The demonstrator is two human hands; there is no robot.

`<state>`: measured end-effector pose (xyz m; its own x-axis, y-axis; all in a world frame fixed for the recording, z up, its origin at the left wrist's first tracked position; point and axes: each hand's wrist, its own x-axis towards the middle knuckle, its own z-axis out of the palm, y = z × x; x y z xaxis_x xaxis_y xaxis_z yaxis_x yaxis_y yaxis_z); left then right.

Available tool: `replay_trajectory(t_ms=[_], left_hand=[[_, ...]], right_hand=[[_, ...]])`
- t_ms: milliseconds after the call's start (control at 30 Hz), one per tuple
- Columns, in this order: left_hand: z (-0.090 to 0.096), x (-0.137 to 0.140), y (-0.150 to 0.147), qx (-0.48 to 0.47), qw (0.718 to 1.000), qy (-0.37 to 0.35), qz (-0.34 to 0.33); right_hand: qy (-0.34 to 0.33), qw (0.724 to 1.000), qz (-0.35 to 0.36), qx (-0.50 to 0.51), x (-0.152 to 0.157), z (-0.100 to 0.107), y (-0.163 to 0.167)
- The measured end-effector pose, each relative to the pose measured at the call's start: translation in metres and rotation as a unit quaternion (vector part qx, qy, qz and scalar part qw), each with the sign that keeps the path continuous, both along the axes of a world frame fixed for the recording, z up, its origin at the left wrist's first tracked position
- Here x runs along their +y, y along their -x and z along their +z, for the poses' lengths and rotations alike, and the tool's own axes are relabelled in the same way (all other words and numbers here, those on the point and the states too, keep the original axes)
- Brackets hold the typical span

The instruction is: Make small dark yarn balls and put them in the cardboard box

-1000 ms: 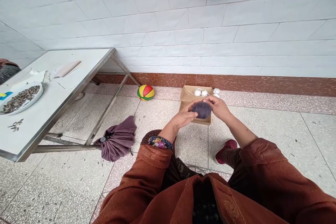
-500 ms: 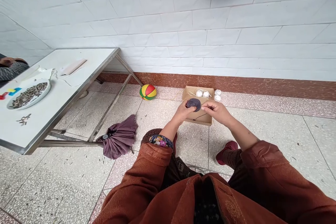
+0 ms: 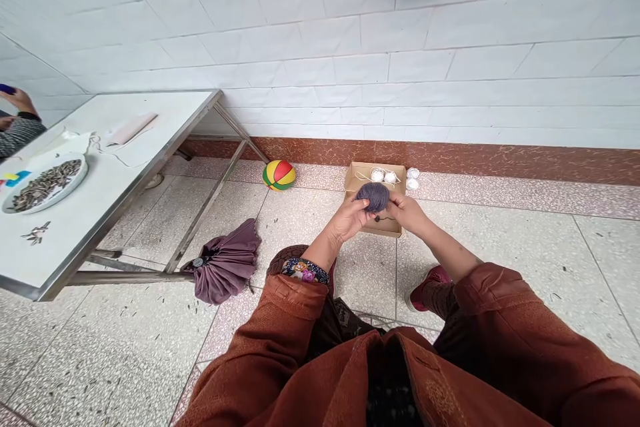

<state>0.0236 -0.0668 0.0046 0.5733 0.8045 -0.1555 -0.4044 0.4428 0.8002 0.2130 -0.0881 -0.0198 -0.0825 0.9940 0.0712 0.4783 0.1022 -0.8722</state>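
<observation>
My left hand (image 3: pixel 350 219) is closed around a dark grey-purple ball of yarn (image 3: pixel 373 197), thumb on its near side. My right hand (image 3: pixel 407 212) is at the ball's right side, fingers pinched on the yarn; its fingertips are partly hidden. Below both hands a shallow cardboard box (image 3: pixel 354 173) lies on the floor by the wall. Two white balls of yarn (image 3: pixel 383 176) with loose strands sit at its back. A dark strand trails inside the box near my fingers. More white yarn balls (image 3: pixel 413 178) lie just right of the box.
A colourful ball (image 3: pixel 279 175) rests on the floor by the wall. A purple folded umbrella (image 3: pixel 227 263) lies beside the metal-framed table (image 3: pixel 185 113), which bears a plate of seeds or husks (image 3: pixel 47 187) and a pinkish roll (image 3: pixel 133 128). Another person's hand (image 3: pixel 23 103) shows at far left.
The yarn ball has turned in my left hand, showing a wider side. My right hand has moved in against it. At far left the other person's hand has risen with something blue.
</observation>
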Motion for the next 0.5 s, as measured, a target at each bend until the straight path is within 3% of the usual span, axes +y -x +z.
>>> replay_trajectory(t_ms=[167, 333, 400, 500], left_hand=[[-0.004, 0.005, 0.001, 0.067, 0.996, -0.012, 0.057], [-0.008, 0.009, 0.003, 0.250, 0.954, -0.127, 0.108], [-0.007, 0.007, 0.003, 0.286, 0.939, -0.166, 0.096], [-0.003, 0.001, 0.002, 0.279, 0.948, -0.149, 0.029]], right_hand=[[-0.023, 0.996, 0.057, -0.067, -0.008, 0.005, 0.008], [-0.080, 0.985, 0.139, -0.062, -0.017, 0.027, 0.007], [-0.105, 0.985, 0.127, -0.047, -0.016, 0.033, 0.005], [-0.151, 0.985, 0.071, -0.038, -0.011, 0.034, 0.001]])
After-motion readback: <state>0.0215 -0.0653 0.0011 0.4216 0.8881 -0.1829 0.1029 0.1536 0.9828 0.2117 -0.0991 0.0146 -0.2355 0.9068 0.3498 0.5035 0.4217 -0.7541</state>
